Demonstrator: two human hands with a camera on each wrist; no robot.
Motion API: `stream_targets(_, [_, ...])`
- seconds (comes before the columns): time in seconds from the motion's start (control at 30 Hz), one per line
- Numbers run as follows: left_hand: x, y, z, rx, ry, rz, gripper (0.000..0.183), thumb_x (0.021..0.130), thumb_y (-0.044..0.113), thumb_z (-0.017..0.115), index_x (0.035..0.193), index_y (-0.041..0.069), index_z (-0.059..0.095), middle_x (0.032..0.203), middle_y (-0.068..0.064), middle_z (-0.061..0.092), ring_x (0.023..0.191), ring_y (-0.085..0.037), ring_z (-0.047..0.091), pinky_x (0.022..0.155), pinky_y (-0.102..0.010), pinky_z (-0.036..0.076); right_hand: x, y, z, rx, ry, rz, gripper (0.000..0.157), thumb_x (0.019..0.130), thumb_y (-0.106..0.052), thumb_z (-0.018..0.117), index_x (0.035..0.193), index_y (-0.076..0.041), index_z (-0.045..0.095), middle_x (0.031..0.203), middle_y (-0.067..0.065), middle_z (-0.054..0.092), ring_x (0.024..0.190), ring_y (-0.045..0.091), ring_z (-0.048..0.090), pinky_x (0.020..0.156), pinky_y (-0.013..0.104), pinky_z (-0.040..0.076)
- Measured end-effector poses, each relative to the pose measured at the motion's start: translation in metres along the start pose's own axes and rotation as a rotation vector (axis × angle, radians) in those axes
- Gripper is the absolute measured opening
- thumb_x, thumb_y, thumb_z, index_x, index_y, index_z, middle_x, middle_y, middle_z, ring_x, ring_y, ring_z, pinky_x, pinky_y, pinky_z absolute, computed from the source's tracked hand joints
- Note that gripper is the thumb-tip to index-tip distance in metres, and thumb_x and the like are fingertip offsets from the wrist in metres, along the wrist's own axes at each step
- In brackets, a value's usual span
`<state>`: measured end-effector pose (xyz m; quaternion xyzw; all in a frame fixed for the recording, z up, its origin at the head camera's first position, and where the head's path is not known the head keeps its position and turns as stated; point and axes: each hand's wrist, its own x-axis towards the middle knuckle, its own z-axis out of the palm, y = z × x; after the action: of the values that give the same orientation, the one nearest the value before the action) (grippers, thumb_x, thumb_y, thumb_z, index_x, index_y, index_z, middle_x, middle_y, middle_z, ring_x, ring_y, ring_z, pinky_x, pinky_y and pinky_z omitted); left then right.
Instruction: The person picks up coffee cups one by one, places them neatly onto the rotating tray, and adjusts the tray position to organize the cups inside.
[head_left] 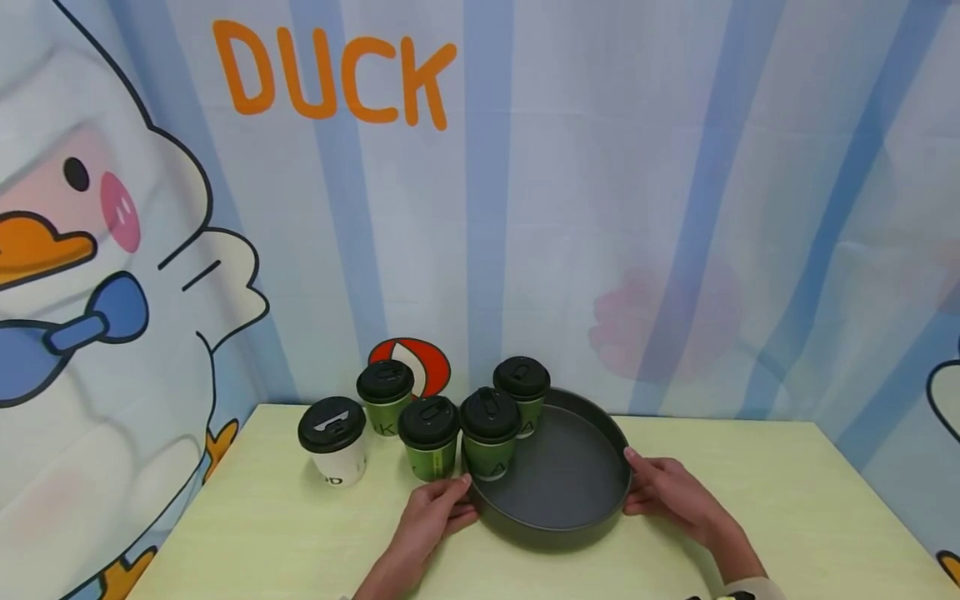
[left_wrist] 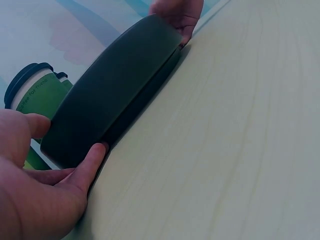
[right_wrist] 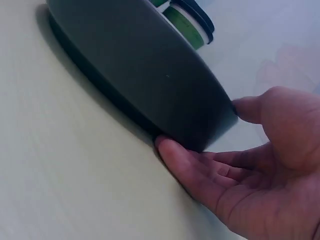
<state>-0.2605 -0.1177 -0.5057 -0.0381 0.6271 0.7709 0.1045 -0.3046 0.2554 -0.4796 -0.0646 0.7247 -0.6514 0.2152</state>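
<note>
A round dark grey pan (head_left: 570, 467) is held between both hands, its side wall (left_wrist: 110, 90) showing in the left wrist view with a dark gap under its near edge. My left hand (head_left: 431, 521) grips its left front, thumb at the rim and fingers low on the wall. On the opposite side, my right hand (head_left: 675, 496) grips the rim and underside in the same way. Two green paper cups with black lids, a front one (head_left: 489, 450) and a back one (head_left: 529, 408), stand inside the pan at its left.
Left of the pan stand a green cup (head_left: 431, 457), another green cup (head_left: 386, 412) farther back and a white cup (head_left: 341, 462), all with black lids. The pale yellow table (head_left: 780, 500) meets a printed curtain (head_left: 570, 208) at the back.
</note>
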Motion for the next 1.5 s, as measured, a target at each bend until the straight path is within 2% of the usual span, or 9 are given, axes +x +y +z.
stream_targets(0.1, [0.000, -0.001, 0.000, 0.001, 0.000, 0.005, 0.056, 0.105, 0.030, 0.063, 0.133, -0.017, 0.054, 0.107, -0.013, 0.062, 0.090, -0.015, 0.069, 0.091, -0.034, 0.061, 0.001, 0.000, 0.000, -0.003, -0.006, -0.005, 0.071, 0.111, -0.043, 0.047, 0.137, 0.024, 0.042, 0.093, 0.014, 0.070, 0.083, 0.021, 0.071, 0.083, 0.037, 0.063])
stream_targets(0.23, [-0.001, -0.001, -0.001, -0.002, 0.009, 0.002, 0.056, 0.105, 0.030, 0.064, 0.132, -0.018, 0.054, 0.106, -0.013, 0.062, 0.089, -0.015, 0.069, 0.090, -0.034, 0.061, -0.004, 0.000, -0.007, -0.008, -0.128, 0.020, 0.055, 0.111, -0.038, 0.049, 0.120, 0.015, 0.061, 0.095, 0.015, 0.072, 0.085, 0.022, 0.073, 0.082, 0.036, 0.063])
stream_targets(0.37, [-0.002, 0.001, 0.000, -0.013, 0.020, -0.006, 0.056, 0.105, 0.029, 0.064, 0.133, -0.018, 0.054, 0.105, -0.014, 0.062, 0.089, -0.015, 0.069, 0.090, -0.034, 0.061, -0.008, 0.000, -0.010, -0.032, -0.219, 0.056, 0.050, 0.110, -0.035, 0.052, 0.110, 0.013, 0.068, 0.098, 0.018, 0.073, 0.085, 0.021, 0.073, 0.080, 0.036, 0.063])
stream_targets(0.47, [-0.002, 0.001, 0.000, -0.015, 0.026, -0.013, 0.056, 0.105, 0.029, 0.064, 0.133, -0.018, 0.053, 0.105, -0.014, 0.062, 0.089, -0.015, 0.069, 0.090, -0.034, 0.061, -0.006, -0.001, -0.008, -0.040, -0.164, 0.043, 0.057, 0.111, -0.038, 0.051, 0.120, 0.017, 0.062, 0.099, 0.017, 0.072, 0.087, 0.022, 0.073, 0.081, 0.035, 0.063])
stream_targets(0.6, [-0.001, 0.000, -0.002, -0.012, 0.031, -0.023, 0.057, 0.105, 0.029, 0.064, 0.135, -0.018, 0.052, 0.106, -0.014, 0.063, 0.090, -0.016, 0.069, 0.090, -0.034, 0.061, -0.002, -0.001, -0.002, -0.017, -0.043, -0.004, 0.069, 0.111, -0.041, 0.048, 0.137, 0.022, 0.045, 0.101, 0.017, 0.070, 0.090, 0.024, 0.072, 0.086, 0.037, 0.062])
stream_targets(0.67, [0.000, -0.001, -0.002, -0.012, 0.030, -0.026, 0.057, 0.105, 0.029, 0.064, 0.135, -0.018, 0.052, 0.106, -0.014, 0.063, 0.090, -0.016, 0.069, 0.090, -0.034, 0.061, 0.000, 0.000, 0.000, -0.006, -0.022, -0.015, 0.071, 0.112, -0.040, 0.047, 0.141, 0.024, 0.038, 0.101, 0.016, 0.069, 0.090, 0.023, 0.072, 0.087, 0.037, 0.062])
stream_targets(0.97, [-0.002, -0.002, -0.002, -0.007, 0.024, -0.003, 0.058, 0.104, 0.032, 0.066, 0.133, -0.017, 0.054, 0.107, -0.013, 0.062, 0.090, -0.015, 0.069, 0.091, -0.034, 0.061, 0.001, -0.001, -0.001, 0.009, -0.027, -0.031, 0.069, 0.112, -0.039, 0.047, 0.138, 0.024, 0.041, 0.098, 0.014, 0.069, 0.087, 0.021, 0.072, 0.086, 0.036, 0.062])
stream_targets(1.23, [-0.002, -0.003, -0.002, -0.010, 0.012, 0.019, 0.056, 0.103, 0.033, 0.067, 0.130, -0.016, 0.057, 0.106, -0.012, 0.063, 0.090, -0.015, 0.069, 0.090, -0.033, 0.061, -0.001, -0.001, -0.006, -0.002, -0.074, -0.017, 0.061, 0.112, -0.037, 0.048, 0.133, 0.020, 0.051, 0.096, 0.016, 0.071, 0.088, 0.023, 0.072, 0.085, 0.037, 0.062])
stream_targets(1.5, [-0.002, -0.001, -0.001, 0.013, 0.008, 0.024, 0.052, 0.105, 0.031, 0.063, 0.128, -0.016, 0.058, 0.105, -0.013, 0.065, 0.092, -0.017, 0.070, 0.092, -0.034, 0.060, 0.002, 0.002, -0.002, 0.010, -0.026, -0.026, 0.069, 0.112, -0.040, 0.048, 0.139, 0.023, 0.040, 0.096, 0.014, 0.069, 0.086, 0.021, 0.071, 0.085, 0.036, 0.062])
